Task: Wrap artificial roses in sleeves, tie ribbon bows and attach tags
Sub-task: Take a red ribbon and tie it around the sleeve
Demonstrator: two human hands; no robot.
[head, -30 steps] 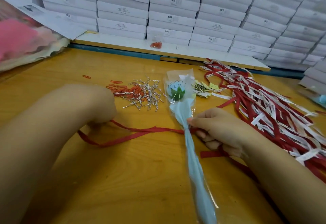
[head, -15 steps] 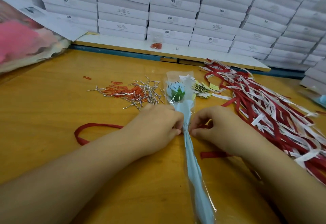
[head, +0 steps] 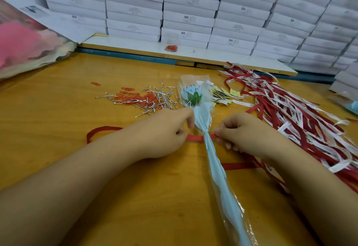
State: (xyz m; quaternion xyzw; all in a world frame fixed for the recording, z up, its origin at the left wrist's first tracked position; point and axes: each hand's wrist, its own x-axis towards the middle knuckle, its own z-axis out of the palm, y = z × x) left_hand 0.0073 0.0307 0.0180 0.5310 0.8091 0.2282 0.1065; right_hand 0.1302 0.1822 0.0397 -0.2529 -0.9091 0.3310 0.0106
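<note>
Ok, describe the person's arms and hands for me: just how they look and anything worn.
Both are bare. The left hand and right hand wear no gloves, and no rings show on the fingers in view. The left forearm and right forearm are uncovered to the frame edge, with no sleeve, watch or bracelet visible. The few visible fingernails look short and unpainted.

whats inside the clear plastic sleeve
In the sleeve: a pale blue rose head with green leaves, and pale blue paper running down below it. The stem is hidden by that paper.
</note>
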